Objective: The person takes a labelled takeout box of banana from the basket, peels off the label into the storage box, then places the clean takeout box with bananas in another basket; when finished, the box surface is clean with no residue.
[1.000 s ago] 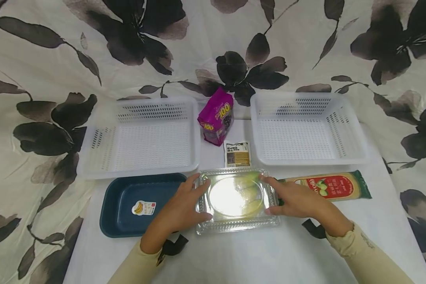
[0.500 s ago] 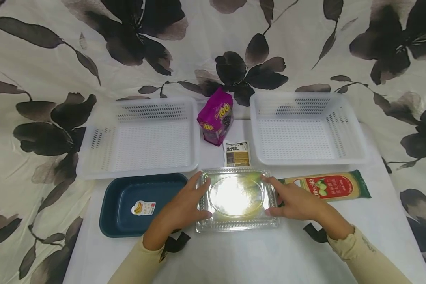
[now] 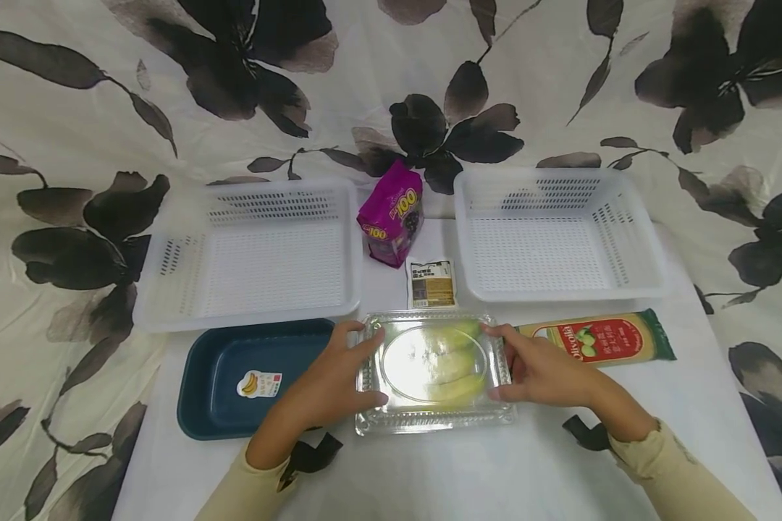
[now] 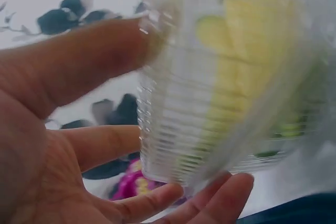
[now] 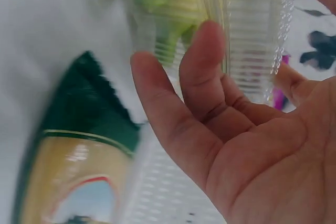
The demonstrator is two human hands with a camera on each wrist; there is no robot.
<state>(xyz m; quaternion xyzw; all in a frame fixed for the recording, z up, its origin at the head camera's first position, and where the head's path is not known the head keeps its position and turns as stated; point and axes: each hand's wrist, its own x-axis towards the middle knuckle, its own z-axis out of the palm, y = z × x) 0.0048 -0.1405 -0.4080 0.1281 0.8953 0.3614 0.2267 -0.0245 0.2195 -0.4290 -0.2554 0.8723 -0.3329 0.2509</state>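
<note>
A clear plastic clamshell box is between both hands in the head view. Yellow-green fruit, apparently bananas, lies inside, partly masked by glare on the lid. My left hand grips the box's left side, thumb at the near part of the rim and fingers farther back. On the opposite side my right hand holds the rim the same way. Through the ribbed wall, the left wrist view shows the yellow fruit close up. Some fingers of the right hand lie along the box's underside in the right wrist view.
A blue tray with a banana sticker sits left. Two white perforated baskets, left and right, stand behind. Between them are a purple bag and a small packet. A pasta pack lies right.
The box has tilted slightly and its near edge sits a little lower in view. Glare on the lid has shifted, so the fruit shows more clearly. Both hands keep their hold.
</note>
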